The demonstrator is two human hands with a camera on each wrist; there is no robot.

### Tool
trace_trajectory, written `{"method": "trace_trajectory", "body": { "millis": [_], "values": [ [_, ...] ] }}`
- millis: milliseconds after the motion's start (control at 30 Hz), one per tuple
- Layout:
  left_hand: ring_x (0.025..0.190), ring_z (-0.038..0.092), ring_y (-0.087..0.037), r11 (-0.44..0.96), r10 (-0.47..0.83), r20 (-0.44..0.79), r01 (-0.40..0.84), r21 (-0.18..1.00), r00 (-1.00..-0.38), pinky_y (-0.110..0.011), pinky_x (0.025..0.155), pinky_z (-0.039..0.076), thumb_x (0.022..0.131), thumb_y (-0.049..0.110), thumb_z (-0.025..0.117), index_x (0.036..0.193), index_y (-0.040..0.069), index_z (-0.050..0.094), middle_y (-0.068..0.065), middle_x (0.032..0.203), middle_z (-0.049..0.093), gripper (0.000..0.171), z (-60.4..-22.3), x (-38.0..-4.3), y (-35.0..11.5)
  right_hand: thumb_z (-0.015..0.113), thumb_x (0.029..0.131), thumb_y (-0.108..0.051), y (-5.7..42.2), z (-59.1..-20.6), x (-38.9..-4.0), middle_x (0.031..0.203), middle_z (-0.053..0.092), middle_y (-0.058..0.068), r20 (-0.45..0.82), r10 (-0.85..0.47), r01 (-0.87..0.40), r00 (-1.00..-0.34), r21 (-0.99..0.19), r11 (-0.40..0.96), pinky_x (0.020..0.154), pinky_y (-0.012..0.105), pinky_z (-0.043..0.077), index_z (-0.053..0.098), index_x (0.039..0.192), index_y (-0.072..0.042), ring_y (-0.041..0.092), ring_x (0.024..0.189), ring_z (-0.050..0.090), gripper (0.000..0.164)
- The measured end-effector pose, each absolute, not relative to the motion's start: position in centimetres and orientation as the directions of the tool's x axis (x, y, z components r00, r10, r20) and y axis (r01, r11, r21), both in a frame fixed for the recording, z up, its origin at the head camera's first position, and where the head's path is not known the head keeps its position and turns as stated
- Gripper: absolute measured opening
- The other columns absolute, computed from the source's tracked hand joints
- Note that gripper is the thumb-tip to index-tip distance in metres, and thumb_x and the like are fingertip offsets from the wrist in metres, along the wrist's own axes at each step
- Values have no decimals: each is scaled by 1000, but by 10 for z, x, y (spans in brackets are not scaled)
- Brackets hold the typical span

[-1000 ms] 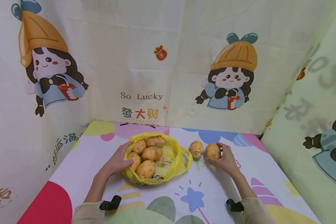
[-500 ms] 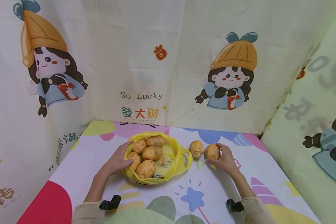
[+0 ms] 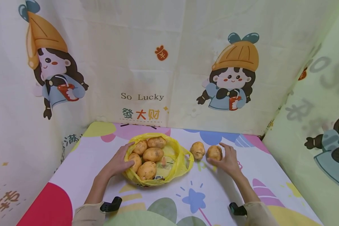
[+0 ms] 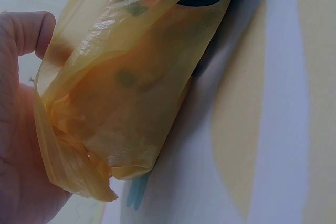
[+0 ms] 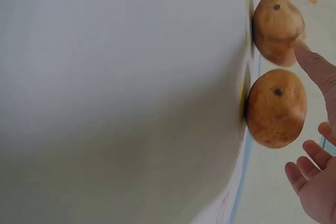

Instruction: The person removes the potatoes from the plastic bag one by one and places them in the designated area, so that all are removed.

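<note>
A yellow plastic bag lies with its mouth spread wide, and several potatoes sit inside it. My left hand holds the bag's left rim, thumb over the edge beside a potato; in the left wrist view, the bag's crumpled side lies against that hand. To the right of the bag, two potatoes stand side by side on the table: a left one and a right one. My right hand stands around the right potato with thumb and fingers spread; the right wrist view shows its fingers loosened beside the potato.
A patterned cloth covers the table. Printed fabric walls rise behind the table and at both sides. The bag's handle loop reaches toward the left loose potato. Each wrist carries a small black camera.
My right hand has loosened from the right potato, its fingers spreading away to the right while the potato stays in place. My left hand and the bag have stayed still.
</note>
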State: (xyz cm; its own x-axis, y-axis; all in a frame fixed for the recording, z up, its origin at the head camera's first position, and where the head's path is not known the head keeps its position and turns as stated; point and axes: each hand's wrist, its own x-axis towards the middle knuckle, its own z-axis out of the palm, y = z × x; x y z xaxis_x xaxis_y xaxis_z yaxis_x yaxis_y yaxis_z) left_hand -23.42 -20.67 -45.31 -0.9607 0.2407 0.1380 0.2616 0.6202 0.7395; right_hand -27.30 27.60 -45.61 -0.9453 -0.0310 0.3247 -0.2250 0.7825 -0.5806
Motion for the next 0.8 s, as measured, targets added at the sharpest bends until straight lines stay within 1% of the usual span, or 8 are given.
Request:
{"method": "trace_trajectory", "body": {
  "millis": [167, 400, 633, 800],
  "values": [
    [142, 33, -48, 615, 248, 137, 265, 742, -959, -70, 113, 27, 80, 21, 60, 157, 2, 29, -31, 155, 32, 85, -452, -234, -207, 93, 71, -25, 267, -452, -265, 137, 47, 31, 409, -56, -303, -911, -568, 765, 101, 65, 37, 47, 143, 3, 49, 128, 38, 91],
    [141, 34, -48, 617, 250, 138, 268, 740, -958, -71, 112, 28, 80, 21, 61, 157, 2, 30, -32, 154, 33, 85, -452, -234, -206, 91, 75, -27, 251, -442, -253, 143, 45, 25, 403, -94, -335, -911, -586, 738, 103, 67, 36, 46, 146, -1, 45, 134, 34, 89],
    [141, 34, -46, 617, 238, 122, 247, 747, -964, -70, 112, 27, 81, 20, 60, 158, 4, 29, -30, 155, 33, 84, -454, -235, -206, 93, 72, -23, 235, -436, -243, 141, 47, 24, 444, -142, -399, -885, -567, 720, 98, 65, 41, 47, 145, -4, 44, 131, 38, 88],
    [141, 34, -47, 622, 243, 139, 265, 737, -960, -70, 112, 28, 81, 21, 60, 157, 3, 30, -31, 154, 33, 84, -454, -235, -207, 93, 71, -25, 225, -434, -237, 141, 49, 20, 446, -158, -415, -881, -570, 709, 102, 66, 40, 48, 147, -9, 40, 132, 38, 90]
  ]
}}
